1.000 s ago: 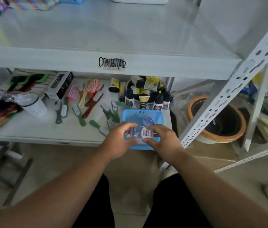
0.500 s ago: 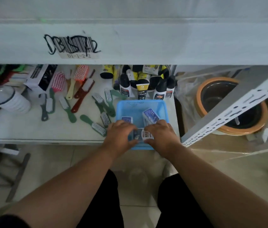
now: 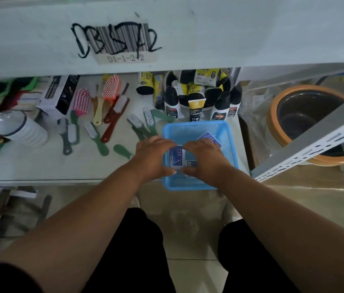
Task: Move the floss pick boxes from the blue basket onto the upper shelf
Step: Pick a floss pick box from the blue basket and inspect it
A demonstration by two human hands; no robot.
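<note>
Transfer not yet under way: left hand (image 3: 154,157) and right hand (image 3: 204,160), fingers curled, pinch floss pick boxes (image 3: 176,156) inside the blue basket (image 3: 229,144); another box (image 3: 208,137) remains; upper shelf (image 3: 230,34) top unseen.

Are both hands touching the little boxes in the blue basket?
Touching. The head view shows left hand and right hand gripping the floss pick boxes between them.

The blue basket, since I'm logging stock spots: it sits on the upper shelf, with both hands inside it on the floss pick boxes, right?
Not quite. The head view shows the blue basket on the lower shelf, under the labelled upper shelf. Both hands, left hand and right hand, are inside it on the floss pick boxes.
</note>
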